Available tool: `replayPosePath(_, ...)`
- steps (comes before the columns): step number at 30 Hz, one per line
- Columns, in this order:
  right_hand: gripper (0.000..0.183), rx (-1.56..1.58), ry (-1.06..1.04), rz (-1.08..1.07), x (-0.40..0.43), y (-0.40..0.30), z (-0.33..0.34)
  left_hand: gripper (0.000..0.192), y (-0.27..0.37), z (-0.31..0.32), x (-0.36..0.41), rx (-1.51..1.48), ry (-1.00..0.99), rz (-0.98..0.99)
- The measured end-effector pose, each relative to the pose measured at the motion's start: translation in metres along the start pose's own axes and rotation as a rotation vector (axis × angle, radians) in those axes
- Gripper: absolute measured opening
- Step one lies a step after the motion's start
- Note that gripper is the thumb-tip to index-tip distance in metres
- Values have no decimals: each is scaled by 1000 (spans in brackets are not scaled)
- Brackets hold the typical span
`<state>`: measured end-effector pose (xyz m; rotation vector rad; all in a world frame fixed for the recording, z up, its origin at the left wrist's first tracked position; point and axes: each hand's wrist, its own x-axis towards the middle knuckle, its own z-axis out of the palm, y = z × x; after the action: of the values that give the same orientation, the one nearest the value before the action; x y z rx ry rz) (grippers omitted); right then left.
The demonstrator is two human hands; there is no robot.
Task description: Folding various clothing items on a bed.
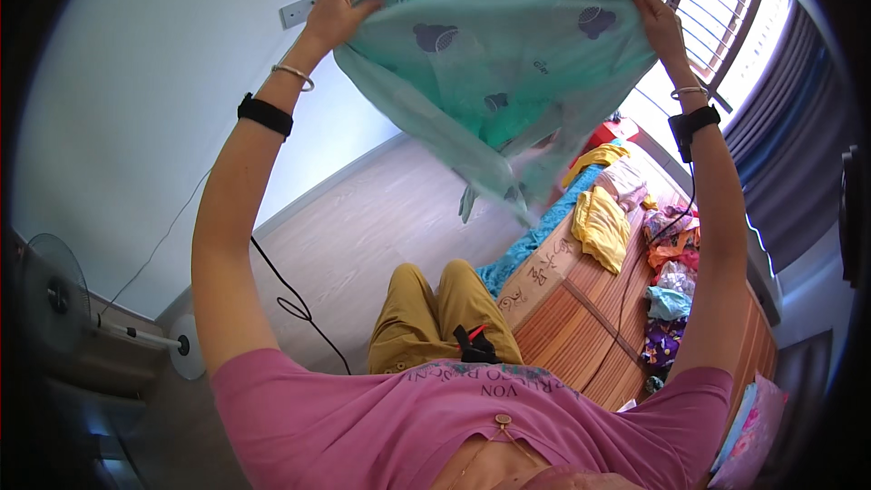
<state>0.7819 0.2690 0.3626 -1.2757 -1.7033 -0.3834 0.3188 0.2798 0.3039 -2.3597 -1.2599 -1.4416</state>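
Observation:
Both arms are raised and stretch a thin green cloth (469,75) with dark bear-head prints between them. My left hand (343,10) grips its upper left edge, and my right hand (659,17) grips its upper right edge. The cloth hangs from the hands in folds, and its lower part narrows to a blurred, crumpled end above the floor. Whether it is a garment or a cover, I cannot tell. Each wrist bears a bangle and a black strap.
To the right is a bed with a slatted mat (565,313). On it lie a folded yellow cloth (601,230) and a row of colourful clothes (670,252). A standing fan (58,292) is at the far left, and a black cable (299,306) hangs by my left side.

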Motion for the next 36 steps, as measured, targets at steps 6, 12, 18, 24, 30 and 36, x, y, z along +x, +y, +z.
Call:
replayPosePath(6, 26, 68, 51, -218, -20, 0, 43, 21, -12, 10, -13, 7, 483, 158)
replayPosePath(12, 28, 11, -217, 86, -43, 33, 47, 17, -40, 34, -41, -12, 31, -357)
replayPosePath(18, 29, 603, -280, 411, -53, 34, 56, 21, -37, 51, -26, -633, 88, -604)
replayPosePath(24, 32, 703, -703, 531, -79, 3, 58, 23, -35, 77, -49, -950, 154, -781)
replayPosePath(30, 46, 400, -1060, 545, -105, 10, 49, 24, -17, 85, -57, -885, -17, -780)
replayPosePath(36, 31, 740, -483, 941, -98, 8, 89, 24, -2, 104, -59, -1231, 79, -936)
